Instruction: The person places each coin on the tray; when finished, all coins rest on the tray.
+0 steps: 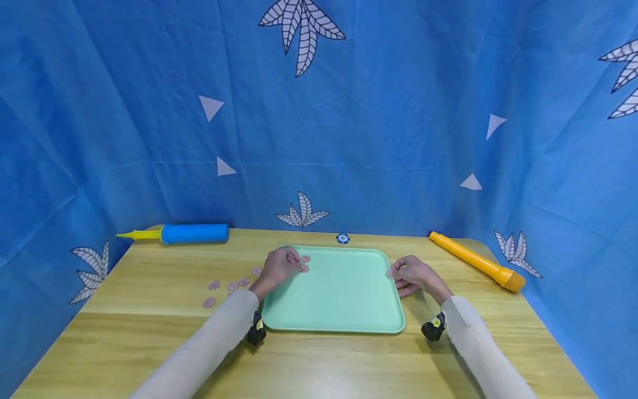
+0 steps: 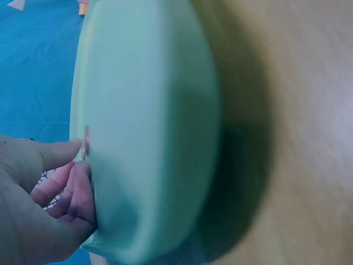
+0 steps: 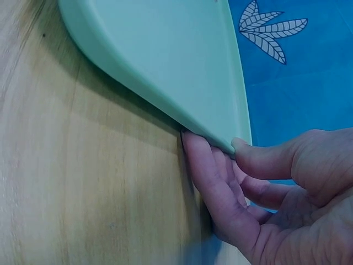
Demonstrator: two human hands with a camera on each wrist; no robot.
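Copper-toned coin: pinched, it appears, between thumb and fingertips of the left hand, inside the far-left part of the tray — another coin just beyond. Right hand grips the tray's right rim. Loose coins lie left of the tray. Step in hand, judged: depositing — next move calls for clean release.

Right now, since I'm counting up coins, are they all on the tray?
No, the head view shows several coins on the table, to the left of the tray.
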